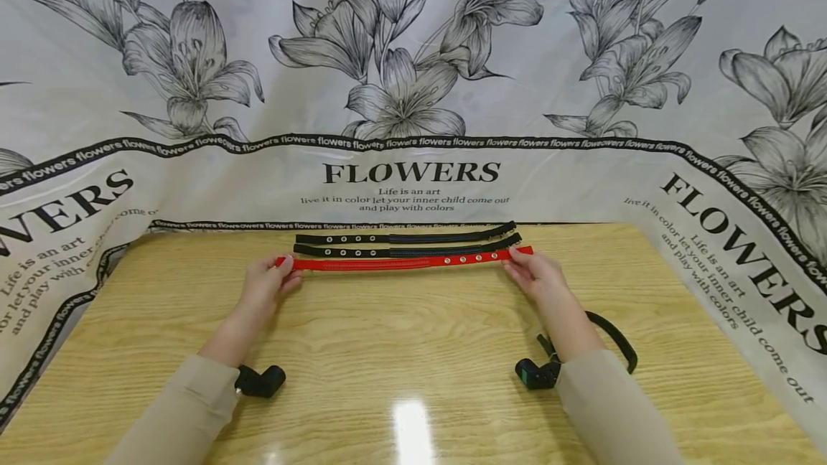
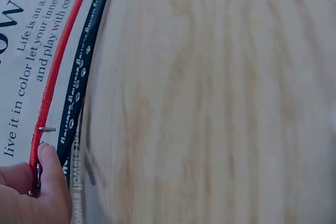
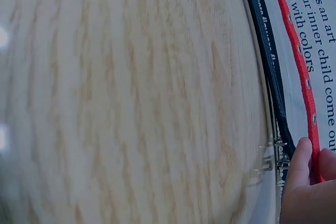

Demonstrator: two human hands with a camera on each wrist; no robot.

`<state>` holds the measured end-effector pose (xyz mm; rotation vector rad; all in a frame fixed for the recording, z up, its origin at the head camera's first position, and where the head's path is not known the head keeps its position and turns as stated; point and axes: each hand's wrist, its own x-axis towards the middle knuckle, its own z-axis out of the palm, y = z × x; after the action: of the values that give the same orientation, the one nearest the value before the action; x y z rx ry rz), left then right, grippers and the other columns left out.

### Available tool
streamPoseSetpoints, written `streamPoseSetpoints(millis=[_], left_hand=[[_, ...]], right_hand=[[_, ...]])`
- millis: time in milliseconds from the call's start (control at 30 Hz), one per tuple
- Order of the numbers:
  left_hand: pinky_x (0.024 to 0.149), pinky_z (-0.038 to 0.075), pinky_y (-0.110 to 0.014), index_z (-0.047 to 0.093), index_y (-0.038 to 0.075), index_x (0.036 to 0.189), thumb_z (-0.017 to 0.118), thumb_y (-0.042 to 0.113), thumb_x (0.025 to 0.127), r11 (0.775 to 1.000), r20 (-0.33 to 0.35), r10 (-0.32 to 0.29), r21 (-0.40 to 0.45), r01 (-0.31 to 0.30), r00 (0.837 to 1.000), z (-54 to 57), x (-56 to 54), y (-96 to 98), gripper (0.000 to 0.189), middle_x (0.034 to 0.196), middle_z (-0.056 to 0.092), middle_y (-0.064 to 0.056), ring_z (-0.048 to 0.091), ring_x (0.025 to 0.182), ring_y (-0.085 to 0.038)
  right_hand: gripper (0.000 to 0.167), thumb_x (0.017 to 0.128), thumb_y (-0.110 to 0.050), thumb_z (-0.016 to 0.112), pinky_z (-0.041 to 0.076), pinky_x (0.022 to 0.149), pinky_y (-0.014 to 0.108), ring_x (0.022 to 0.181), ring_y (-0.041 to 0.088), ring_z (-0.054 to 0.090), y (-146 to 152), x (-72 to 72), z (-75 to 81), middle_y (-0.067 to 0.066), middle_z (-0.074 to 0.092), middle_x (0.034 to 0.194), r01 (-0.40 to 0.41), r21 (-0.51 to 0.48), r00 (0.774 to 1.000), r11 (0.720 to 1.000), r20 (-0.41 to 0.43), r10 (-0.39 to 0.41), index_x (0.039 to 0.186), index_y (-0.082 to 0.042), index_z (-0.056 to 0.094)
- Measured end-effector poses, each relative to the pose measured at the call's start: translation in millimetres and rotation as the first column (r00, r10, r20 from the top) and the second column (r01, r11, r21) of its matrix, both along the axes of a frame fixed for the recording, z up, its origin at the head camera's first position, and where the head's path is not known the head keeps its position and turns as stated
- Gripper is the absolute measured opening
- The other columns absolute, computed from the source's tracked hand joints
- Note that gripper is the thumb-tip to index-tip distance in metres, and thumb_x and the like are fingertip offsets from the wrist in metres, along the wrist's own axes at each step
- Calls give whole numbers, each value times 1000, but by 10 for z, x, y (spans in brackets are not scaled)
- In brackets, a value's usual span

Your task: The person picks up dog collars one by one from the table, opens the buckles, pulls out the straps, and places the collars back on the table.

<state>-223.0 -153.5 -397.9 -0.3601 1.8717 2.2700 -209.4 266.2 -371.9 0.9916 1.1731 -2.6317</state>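
Note:
A red collar [image 1: 381,265], with a row of metal eyelets toward its right end, is stretched nearly straight between both hands. My left hand [image 1: 266,284] pinches its left end; metal hardware [image 2: 46,129] shows by the fingers in the left wrist view. The eyelet end is pinched by my right hand [image 1: 541,278], between thumb and fingers. Just beyond it lie two black collars, a nearer one [image 1: 349,252] and a farther one [image 1: 349,239], roughly parallel, with eyelets on the left. Buckles [image 3: 273,158] at their right ends appear in the right wrist view.
Beneath everything is a wood-grain table [image 1: 400,336]. A curved black strap [image 1: 617,339] lies beside the right forearm. Black devices, one at the left wrist [image 1: 261,381] and one at the right [image 1: 536,373], sit by the sleeves. A flower-printed cloth [image 1: 413,192] borders the table's back and sides.

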Motion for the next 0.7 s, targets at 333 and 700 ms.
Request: streamPoseSetpoints(millis=[333, 700], left_hand=[[81, 52, -23, 52, 2, 100, 39, 4, 98, 916, 225, -65, 400, -31, 972, -13, -86, -13, 13, 77, 56, -7, 60, 72, -13], [73, 52, -15, 34, -13, 134, 45, 5, 98, 999, 38, -31, -32, 33, 999, -108, -129, 92, 42, 105, 48, -8, 58, 69, -2]], right_hand=[[19, 92, 1, 52, 49, 87, 22, 62, 24, 62, 118, -116, -139, 12, 61, 68, 28, -211, 995, 977, 97, -8, 74, 0, 60], [30, 93, -1, 50, 51, 84, 23, 59, 22, 64, 130, -182, -171, 12, 63, 65, -13, -69, 995, 997, 94, 20, 67, -3, 62]])
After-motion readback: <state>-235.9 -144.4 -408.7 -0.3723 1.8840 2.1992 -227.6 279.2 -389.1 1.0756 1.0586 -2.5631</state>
